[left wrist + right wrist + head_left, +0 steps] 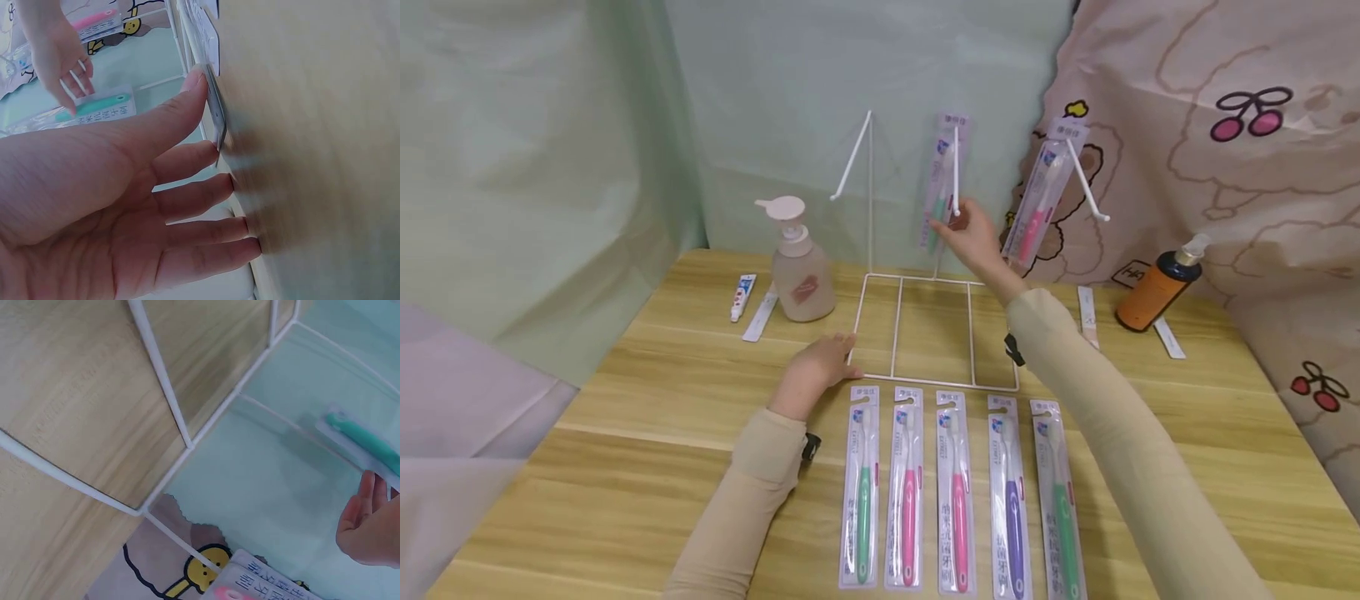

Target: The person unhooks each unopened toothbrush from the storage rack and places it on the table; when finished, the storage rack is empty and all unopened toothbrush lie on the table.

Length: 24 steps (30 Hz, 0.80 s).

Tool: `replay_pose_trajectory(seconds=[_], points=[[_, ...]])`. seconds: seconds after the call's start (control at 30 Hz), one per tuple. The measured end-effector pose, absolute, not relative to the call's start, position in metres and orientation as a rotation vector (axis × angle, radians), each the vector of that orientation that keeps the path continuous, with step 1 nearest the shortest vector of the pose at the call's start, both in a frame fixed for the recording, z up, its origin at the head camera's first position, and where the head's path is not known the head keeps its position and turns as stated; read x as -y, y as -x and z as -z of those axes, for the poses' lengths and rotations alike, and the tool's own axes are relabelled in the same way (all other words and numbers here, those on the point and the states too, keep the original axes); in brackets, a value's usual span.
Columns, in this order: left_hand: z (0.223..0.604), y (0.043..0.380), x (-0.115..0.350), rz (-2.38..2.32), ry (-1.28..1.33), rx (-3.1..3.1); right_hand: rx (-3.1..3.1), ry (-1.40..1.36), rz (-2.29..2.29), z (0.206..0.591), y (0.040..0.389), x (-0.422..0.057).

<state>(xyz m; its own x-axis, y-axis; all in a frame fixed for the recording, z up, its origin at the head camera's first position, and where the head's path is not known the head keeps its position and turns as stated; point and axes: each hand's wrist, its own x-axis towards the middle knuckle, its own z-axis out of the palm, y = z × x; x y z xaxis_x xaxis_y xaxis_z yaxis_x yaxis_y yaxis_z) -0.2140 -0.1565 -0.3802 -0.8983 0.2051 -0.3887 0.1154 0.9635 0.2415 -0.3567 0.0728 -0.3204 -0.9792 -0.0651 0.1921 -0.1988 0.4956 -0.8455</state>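
A white wire rack (932,382) stands on the table with three hooks. From its middle hook (956,171) hangs a packaged green toothbrush (936,196). My right hand (973,242) is at the lower part of this pack, its fingers loosely bent; in the right wrist view the fingertips touch or nearly touch the pack's edge (365,442). Packaged pink toothbrushes (1037,196) overlap on the right hook. My left hand (820,367) rests at the rack's front left corner, fingertips on the tabletop and thumb by a toothbrush pack's edge (215,109).
Several packaged toothbrushes (958,492) lie in a row before the rack. A pump bottle (803,279), a small toothpaste tube (742,297) and a white packet (762,315) are at the left. An orange bottle (1153,292) and slim packets (1087,312) are at the right. The left hook (852,156) is bare.
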Motion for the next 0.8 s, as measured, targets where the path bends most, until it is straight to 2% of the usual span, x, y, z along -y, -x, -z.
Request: replay_pose_trajectory(seconds=[0.4,0.8], points=[[0.379,0.213,0.153,-0.288,-0.23,-2.677,2.633,-0.35,-1.387,0.322,0.351,-0.079],[0.377,0.212,0.155,-0.307,-0.221,-2.697,2.667,-0.414,-1.425,0.318,0.327,-0.087]])
